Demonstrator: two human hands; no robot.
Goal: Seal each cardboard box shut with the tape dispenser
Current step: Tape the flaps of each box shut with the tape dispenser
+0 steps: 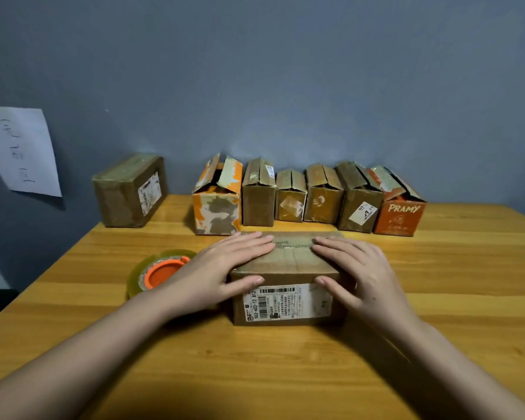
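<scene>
A brown cardboard box (288,301) with a white barcode label on its near face lies in the middle of the table, flaps down. My left hand (222,268) rests flat on its top left, thumb over the front edge. My right hand (358,274) lies flat on the top right in the same way. A strip of clear tape shows between the fingertips. The tape dispenser (161,271), a clear roll on an orange core, lies flat on the table just left of the box, partly behind my left wrist.
Several boxes with loose top flaps stand in a row at the back, from an orange-and-white one (217,198) to an orange PRAMY box (399,204). A closed brown box (131,192) sits apart at the back left. The wooden table (255,374) meets a grey wall.
</scene>
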